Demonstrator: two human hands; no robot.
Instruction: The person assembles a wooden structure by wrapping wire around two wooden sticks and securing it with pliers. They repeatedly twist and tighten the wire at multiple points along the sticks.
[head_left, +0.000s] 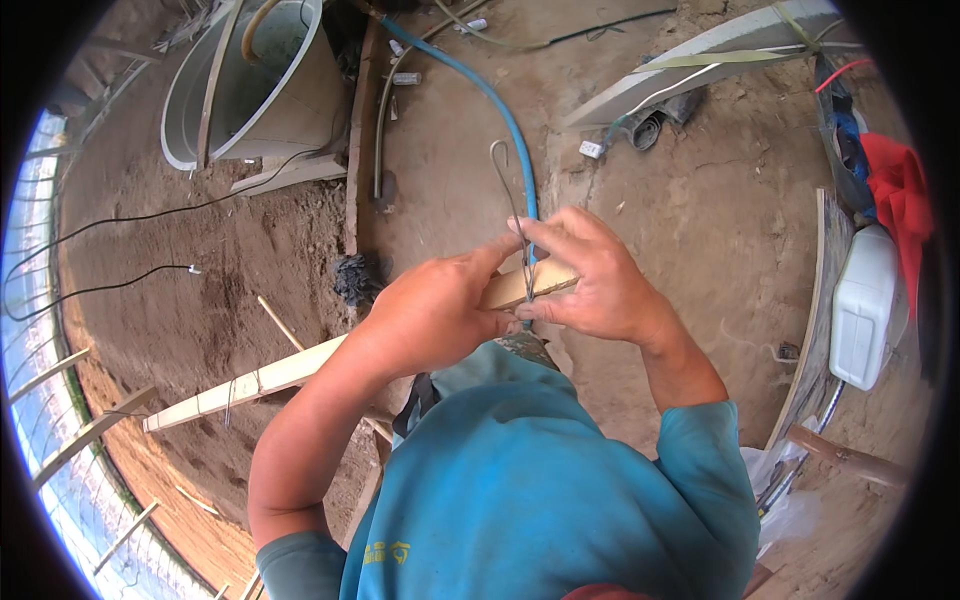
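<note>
A long pale wooden batten (265,378) runs slantwise in front of my body, its far end between my two hands. My left hand (435,308) is closed around it, thumb below and fingers above. Around the batten, close to that end, passes a bent metal wire (506,180), with a hooked tip standing up beyond my fingers. My right hand (605,285) is closed over the batten's end, its fingertips and thumb pressing the wire. Fingertips of both hands nearly meet at the wire. Another thin wire binding (230,392) circles the batten farther left.
A large pale tub (290,115) stands at the far left. A blue hose (480,85) crosses the concrete floor ahead. A white jerrycan (863,305) and red cloth (897,180) are at the right. Black cable (150,215) lies over the soil at left.
</note>
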